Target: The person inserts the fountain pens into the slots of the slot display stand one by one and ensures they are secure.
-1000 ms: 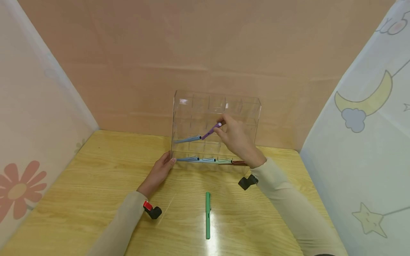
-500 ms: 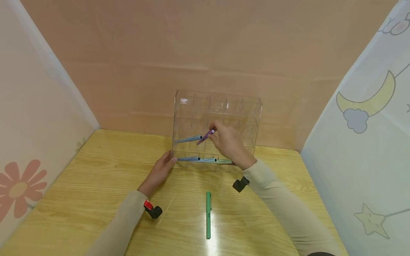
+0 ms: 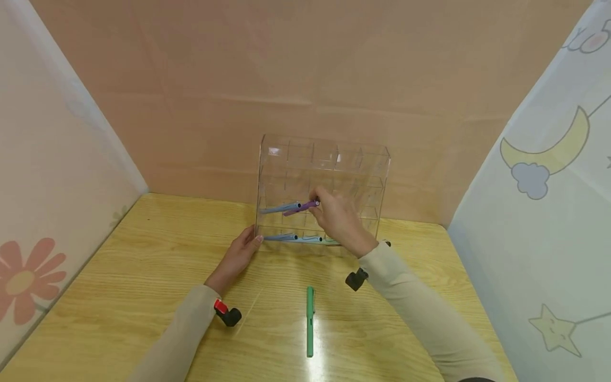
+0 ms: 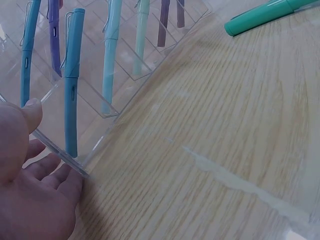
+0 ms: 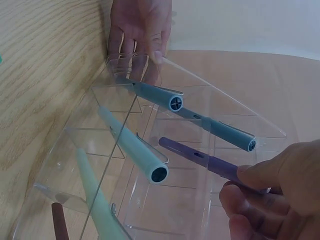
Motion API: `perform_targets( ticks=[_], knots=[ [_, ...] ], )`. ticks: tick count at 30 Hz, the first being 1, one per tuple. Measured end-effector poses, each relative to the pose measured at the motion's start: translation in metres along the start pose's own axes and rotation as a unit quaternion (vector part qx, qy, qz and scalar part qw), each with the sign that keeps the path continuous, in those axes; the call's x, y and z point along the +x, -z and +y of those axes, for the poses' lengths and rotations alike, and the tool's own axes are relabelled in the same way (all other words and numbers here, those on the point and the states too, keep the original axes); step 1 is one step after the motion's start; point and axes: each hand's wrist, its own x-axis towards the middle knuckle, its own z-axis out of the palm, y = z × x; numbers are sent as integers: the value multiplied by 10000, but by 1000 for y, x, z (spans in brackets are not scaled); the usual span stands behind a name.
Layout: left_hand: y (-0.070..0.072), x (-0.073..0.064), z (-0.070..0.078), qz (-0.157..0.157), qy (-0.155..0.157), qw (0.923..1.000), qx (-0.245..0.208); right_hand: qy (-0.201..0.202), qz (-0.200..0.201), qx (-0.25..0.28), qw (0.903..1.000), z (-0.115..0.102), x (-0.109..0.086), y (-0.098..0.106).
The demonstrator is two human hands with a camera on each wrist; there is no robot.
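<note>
A clear plastic pen rack point(image 3: 324, 168) with compartments in rows stands upright on the table. My left hand point(image 3: 238, 254) grips its lower left side edge, the thumb in front and the fingers round behind, as the left wrist view shows. My right hand point(image 3: 340, 217) pinches a purple pen point(image 5: 205, 159) by its capped end, its other end inside the rack, in the second row from the bottom. Just left of it lies a blue pen point(image 3: 281, 208) in the same row. Another blue pen point(image 3: 280, 237), a light blue pen point(image 5: 132, 145) and a pale green pen point(image 5: 97, 197) sit in the bottom row.
A green pen point(image 3: 310, 321) lies on the wooden table point(image 3: 157, 254) in front of the rack. Dark red-brown pens point(image 4: 163, 22) stand at the rack's right end. Patterned cloth walls point(image 3: 534, 239) flank the table, and an orange-brown cloth point(image 3: 215, 79) hangs behind.
My right hand has moved left and down, bringing the purple pen into the compartment beside the blue pen. The purple pen now lies flatter. My left hand stays on the rack.
</note>
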Motion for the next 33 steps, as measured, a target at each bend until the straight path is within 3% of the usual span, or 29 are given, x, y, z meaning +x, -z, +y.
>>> perform_targets(
  ticks=[21,33],
  knots=[
    [-4,1,-2,18,-20,10000,-67,-66,78,24,9999,9,-9,-6],
    [-2,2,-4,42,-200,9998,42,-60,110,69,9999,9,-11,-10]
  ],
)
